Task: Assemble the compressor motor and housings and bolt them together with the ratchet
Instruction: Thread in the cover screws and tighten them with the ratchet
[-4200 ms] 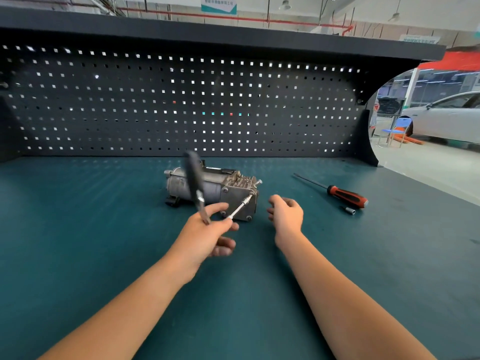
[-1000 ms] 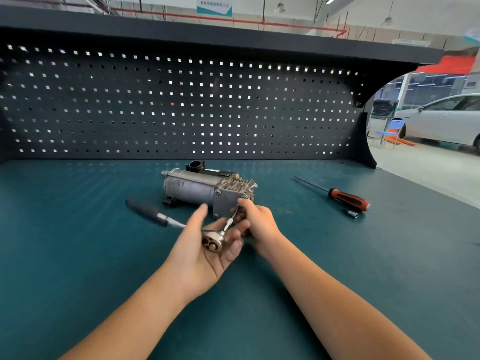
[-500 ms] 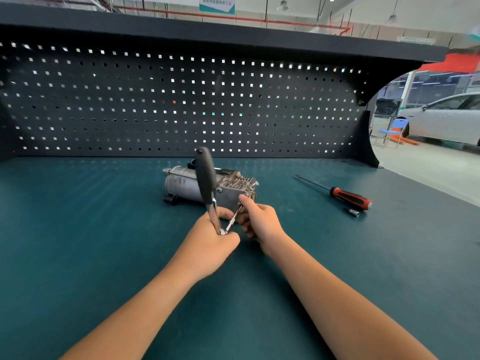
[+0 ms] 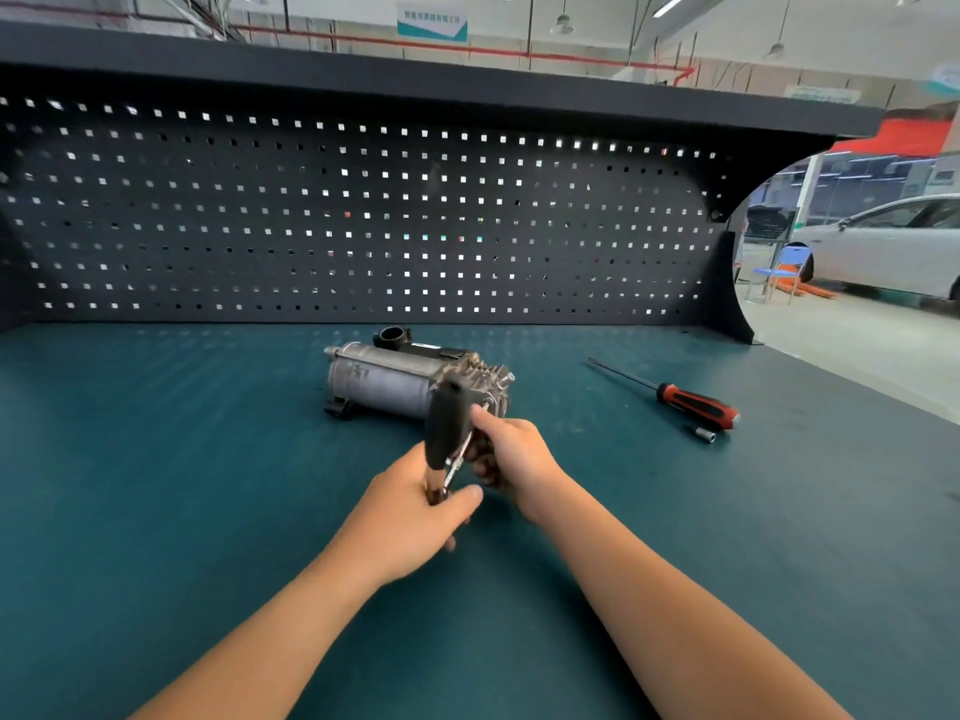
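So, head view, only one there is. The compressor (image 4: pixel 395 379) lies on its side mid-bench (image 4: pixel 156 459), just beyond both hands. Its long axis runs left to right: smooth motor can at the left, finned housing end at the right, angled a bit toward the person.

Left hand (image 4: pixel 410 511) is clenched round the head end of the ratchet (image 4: pixel 449 423). Right hand (image 4: pixel 511 454) has its fingers curled in around the extension (image 4: pixel 456 462) where it meets the compressor's near right face; the actual bolt is hidden behind them.

What's changed: a second ago the ratchet handle was lying out flat to the left, half a second ago it stood up, and now it's upright and tipped a touch further right, pointing up and away. The extension's long axis slants from the left hand up to the housing. About four seconds back the right hand was off everything; now it's steadying the extension. My read is that's a working stroke on a housing bolt, so the bolting step is underway, with parts already stacked together. How many bolts are left, can't tell.

Off to the right, well apart: a screwdriver (image 4: pixel 696 402) and a loose socket (image 4: pixel 705 435) just beside its handle.
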